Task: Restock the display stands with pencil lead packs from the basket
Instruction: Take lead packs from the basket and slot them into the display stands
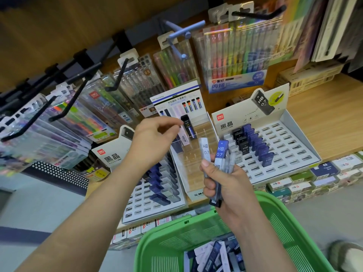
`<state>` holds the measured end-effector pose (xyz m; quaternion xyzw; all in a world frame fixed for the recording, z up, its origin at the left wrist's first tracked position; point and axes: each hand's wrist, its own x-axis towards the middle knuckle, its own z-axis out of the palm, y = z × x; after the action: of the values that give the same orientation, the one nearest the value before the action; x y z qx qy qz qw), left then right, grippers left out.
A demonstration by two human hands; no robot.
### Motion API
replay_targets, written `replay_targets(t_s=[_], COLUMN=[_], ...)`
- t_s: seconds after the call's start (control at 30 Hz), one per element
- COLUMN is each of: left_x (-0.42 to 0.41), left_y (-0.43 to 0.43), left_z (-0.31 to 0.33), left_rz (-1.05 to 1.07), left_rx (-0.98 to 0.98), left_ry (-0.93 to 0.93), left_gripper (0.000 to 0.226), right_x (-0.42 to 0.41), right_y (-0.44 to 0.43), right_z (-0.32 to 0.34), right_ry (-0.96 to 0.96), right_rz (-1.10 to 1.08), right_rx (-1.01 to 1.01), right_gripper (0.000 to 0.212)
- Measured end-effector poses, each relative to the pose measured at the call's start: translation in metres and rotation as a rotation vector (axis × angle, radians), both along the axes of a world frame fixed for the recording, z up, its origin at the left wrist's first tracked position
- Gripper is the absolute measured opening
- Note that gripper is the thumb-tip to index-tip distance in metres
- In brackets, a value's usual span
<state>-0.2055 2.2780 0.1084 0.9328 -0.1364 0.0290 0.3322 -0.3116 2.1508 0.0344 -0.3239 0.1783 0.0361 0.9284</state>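
My right hand [225,185] grips a fan of several pencil lead packs [220,154], white, blue and clear, marked HB 0.7, above the green basket [176,236]. More packs [216,256] lie in the basket. My left hand [157,134] hovers with curled fingers over the middle clear stand [194,154], its fingertips at a black 0.5 pack [187,126] standing there; whether it pinches the pack is unclear. The right white stand [279,152] holds black and blue packs at its left. The left white stand [157,193] holds blue and grey packs.
Black hooks [78,91] with hanging pen sets jut out at the upper left. Marker sets [235,55] hang behind the stands. Small boxes [314,177] line the shelf edge below. A wooden shelf [334,114] extends to the right. A shoe [347,256] shows at the bottom right.
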Motion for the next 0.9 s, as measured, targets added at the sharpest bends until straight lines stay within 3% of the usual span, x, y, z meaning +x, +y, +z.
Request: replay_targets(t_s=[0.07,0.1,0.33,0.47,0.53,0.63,0.77,0.9], left_x=[-0.006,-0.009,-0.009,-0.004,0.001,0.009,0.007,-0.003], left_y=[-0.007,-0.009,-0.006,0.008,0.018,0.039,0.064,0.077], left_z=[0.011,0.014,0.016,0.024,0.029,0.035,0.034,0.029], left_rz=[-0.108,-0.166,-0.121,-0.083,-0.037,0.017,0.045,0.004], left_rx=[-0.204,-0.211,-0.268,-0.302,-0.237,0.035,0.342,0.422], left_ry=[0.362,0.432,0.5,0.473,0.398,0.29,0.217,0.154], left_gripper=[0.014,0.016,0.02,0.02,0.019,0.018,0.016,0.019], right_x=[0.0,0.001,0.001,0.001,0.001,0.003,0.003,0.002], right_y=[0.0,0.001,-0.003,-0.003,-0.003,-0.001,0.008,0.018], right_z=[0.0,-0.001,-0.001,-0.001,-0.002,-0.005,-0.006,-0.009], right_ry=[0.013,0.013,0.014,0.046,0.074,0.09,0.065,0.045], right_rz=[-0.004,-0.004,-0.057,-0.024,0.005,0.065,0.115,0.146], right_rx=[-0.061,-0.091,-0.021,-0.042,0.006,0.079,0.073,-0.029], right_gripper=[0.028,0.024,0.012,0.04,0.046,0.045,0.059,0.041])
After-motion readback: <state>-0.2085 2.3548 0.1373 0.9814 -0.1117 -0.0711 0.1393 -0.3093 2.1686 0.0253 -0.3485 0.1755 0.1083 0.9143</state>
